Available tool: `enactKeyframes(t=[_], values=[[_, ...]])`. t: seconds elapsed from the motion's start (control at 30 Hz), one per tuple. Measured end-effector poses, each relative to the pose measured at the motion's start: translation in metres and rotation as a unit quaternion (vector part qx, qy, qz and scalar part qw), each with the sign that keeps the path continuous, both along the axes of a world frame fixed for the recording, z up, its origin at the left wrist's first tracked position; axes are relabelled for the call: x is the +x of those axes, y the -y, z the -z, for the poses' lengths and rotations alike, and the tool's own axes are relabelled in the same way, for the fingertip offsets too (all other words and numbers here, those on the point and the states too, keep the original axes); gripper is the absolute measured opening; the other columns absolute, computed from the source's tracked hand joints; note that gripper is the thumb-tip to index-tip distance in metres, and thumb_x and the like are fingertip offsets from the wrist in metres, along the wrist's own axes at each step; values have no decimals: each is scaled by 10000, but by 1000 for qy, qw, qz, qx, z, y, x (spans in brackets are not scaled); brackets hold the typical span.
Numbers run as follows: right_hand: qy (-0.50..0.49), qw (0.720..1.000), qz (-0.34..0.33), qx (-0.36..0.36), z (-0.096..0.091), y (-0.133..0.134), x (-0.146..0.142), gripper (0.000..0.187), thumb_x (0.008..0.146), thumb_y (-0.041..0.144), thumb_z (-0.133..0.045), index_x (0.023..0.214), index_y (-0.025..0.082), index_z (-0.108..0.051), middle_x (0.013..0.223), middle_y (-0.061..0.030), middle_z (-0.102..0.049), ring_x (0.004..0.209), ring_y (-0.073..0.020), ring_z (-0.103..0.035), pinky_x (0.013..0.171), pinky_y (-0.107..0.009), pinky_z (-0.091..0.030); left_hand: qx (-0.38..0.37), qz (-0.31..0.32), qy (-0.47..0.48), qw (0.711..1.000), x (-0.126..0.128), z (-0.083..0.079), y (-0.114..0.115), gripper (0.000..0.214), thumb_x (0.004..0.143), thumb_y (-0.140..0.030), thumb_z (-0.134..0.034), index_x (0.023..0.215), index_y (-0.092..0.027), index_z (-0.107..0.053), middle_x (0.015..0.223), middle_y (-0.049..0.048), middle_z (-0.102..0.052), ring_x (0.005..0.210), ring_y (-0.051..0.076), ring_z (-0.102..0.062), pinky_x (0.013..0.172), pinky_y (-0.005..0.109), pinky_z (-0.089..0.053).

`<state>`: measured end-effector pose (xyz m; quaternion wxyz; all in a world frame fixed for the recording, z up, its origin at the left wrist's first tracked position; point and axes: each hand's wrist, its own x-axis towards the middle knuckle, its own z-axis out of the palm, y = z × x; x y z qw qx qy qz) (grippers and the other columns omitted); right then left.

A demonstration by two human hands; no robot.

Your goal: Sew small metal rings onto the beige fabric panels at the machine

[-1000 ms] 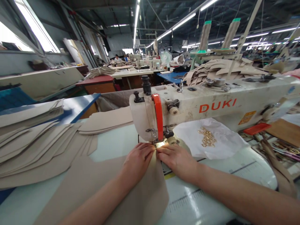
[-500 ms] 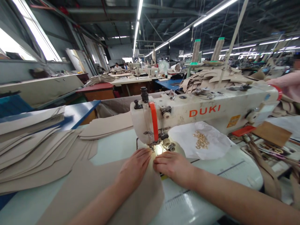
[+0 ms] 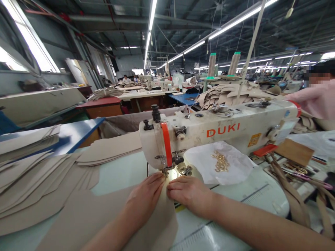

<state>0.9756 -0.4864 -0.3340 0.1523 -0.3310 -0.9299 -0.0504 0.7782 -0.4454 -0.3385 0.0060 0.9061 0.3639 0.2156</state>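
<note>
A beige fabric piece point(image 3: 159, 225) lies on the pale machine table, its upper tip under the needle area of a white DUKI sewing machine point(image 3: 195, 134). My left hand point(image 3: 145, 195) rests on the fabric left of the presser foot point(image 3: 165, 171), fingers stretched out and close together. On the other side of the foot, my right hand point(image 3: 190, 193) has its fingers curled in a pinch at the fabric's right edge. Both sets of fingertips are near the lit needle plate. The needle tip and the exact stitching point are too small to make out.
Gold-coloured metal pieces point(image 3: 220, 162) lie on a white sheet point(image 3: 242, 169) beside the machine arm. Stacked beige panels point(image 3: 23, 195) cover the left side. Scissors point(image 3: 300, 173) and fabric strips point(image 3: 288, 188) sit at right. A person in pink point(image 3: 318, 96) is beyond the machine.
The camera view has turned slightly right and up, so the scene sits further left and lower. Both hands keep about the same place at the presser foot.
</note>
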Motion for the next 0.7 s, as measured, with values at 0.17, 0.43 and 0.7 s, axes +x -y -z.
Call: enactKeyframes(t=[0.17, 0.43, 0.7], values=[[5, 1000, 2, -3, -2, 1, 0, 159, 934, 228, -472, 987, 152, -601, 1039, -28, -645, 1015, -146, -546, 948, -244, -392, 9, 0, -16, 1000, 1, -2, 0, 357, 904, -220, -347, 1033, -130, -668, 1076, 114, -680, 1017, 212, -628, 917, 366, -515], [10, 1000, 4, -6, -3, 1, 0, 128, 924, 208, -489, 942, 153, -604, 1057, -29, -648, 1022, -154, -557, 943, -246, -387, 18, -1, -21, 1000, 0, 0, 0, 355, 904, -215, -346, 1046, -130, -660, 1095, 115, -674, 1033, 211, -621, 928, 366, -505], [-7, 1000, -3, -14, 2, -1, 0, 124, 916, 201, -496, 961, 148, -598, 1071, -46, -649, 1034, -155, -554, 944, -260, -396, 19, 0, -13, 1000, 1, 2, -2, 332, 900, -213, -365, 1050, -142, -653, 1101, 102, -672, 1040, 204, -617, 936, 356, -500]])
